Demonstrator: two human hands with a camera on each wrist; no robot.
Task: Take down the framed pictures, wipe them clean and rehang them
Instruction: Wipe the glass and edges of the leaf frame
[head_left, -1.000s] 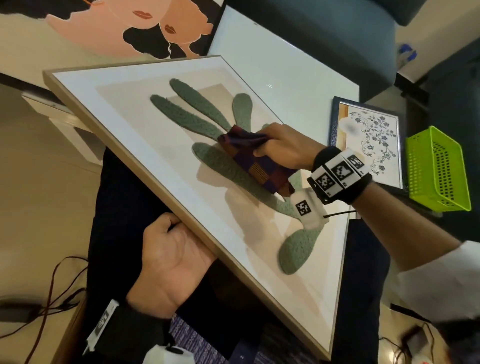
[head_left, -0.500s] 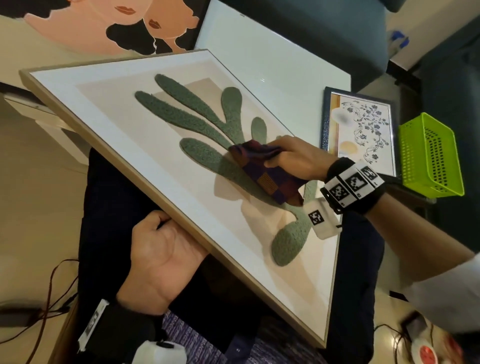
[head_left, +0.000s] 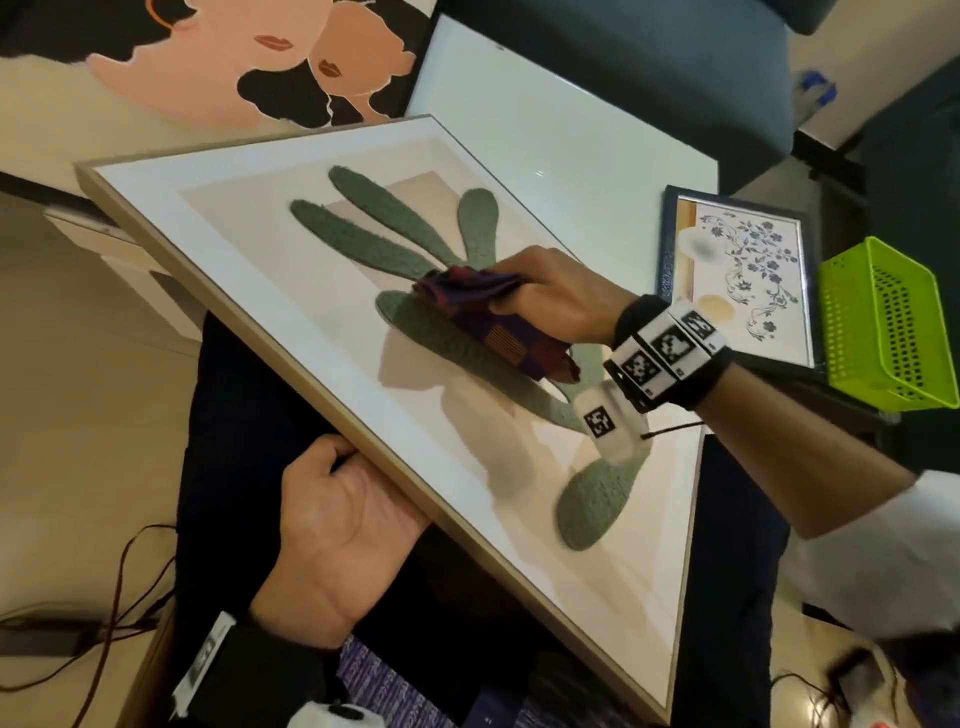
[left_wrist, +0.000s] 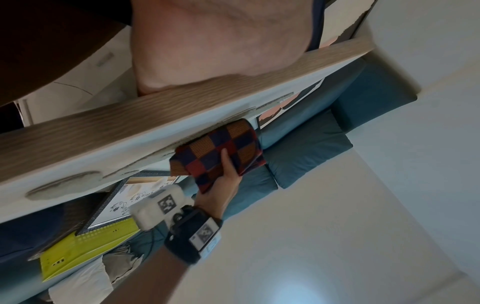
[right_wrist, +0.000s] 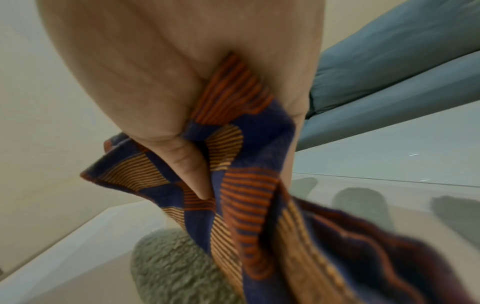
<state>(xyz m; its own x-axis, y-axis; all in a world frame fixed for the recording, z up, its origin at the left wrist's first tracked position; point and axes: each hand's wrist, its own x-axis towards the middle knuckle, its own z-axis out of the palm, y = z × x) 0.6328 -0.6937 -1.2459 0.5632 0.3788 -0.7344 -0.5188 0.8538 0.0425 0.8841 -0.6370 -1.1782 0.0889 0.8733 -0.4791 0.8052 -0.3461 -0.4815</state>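
A large wood-framed picture (head_left: 270, 249) of a green cactus lies tilted across my lap. My left hand (head_left: 337, 530) grips its near left edge from below, thumb against the wooden rim (left_wrist: 182, 102). My right hand (head_left: 550, 296) holds a folded checkered cloth (head_left: 493, 327) in navy, red and orange, and presses it on the glass over the cactus. The same cloth (left_wrist: 221, 152) shows against the glass in the left wrist view, and the right wrist view has it bunched (right_wrist: 246, 185) under my thumb.
A smaller dark-framed floral picture (head_left: 737, 270) lies on the white table (head_left: 545, 104) to the right, beside a lime green basket (head_left: 883, 322). A large painting of faces (head_left: 234, 57) stands behind. A blue sofa (head_left: 675, 62) is at the back. Cables (head_left: 119, 597) trail on the floor at left.
My right hand slid the cloth down along the cactus, then back up and to the left. My left hand has kept its grip on the frame's edge.
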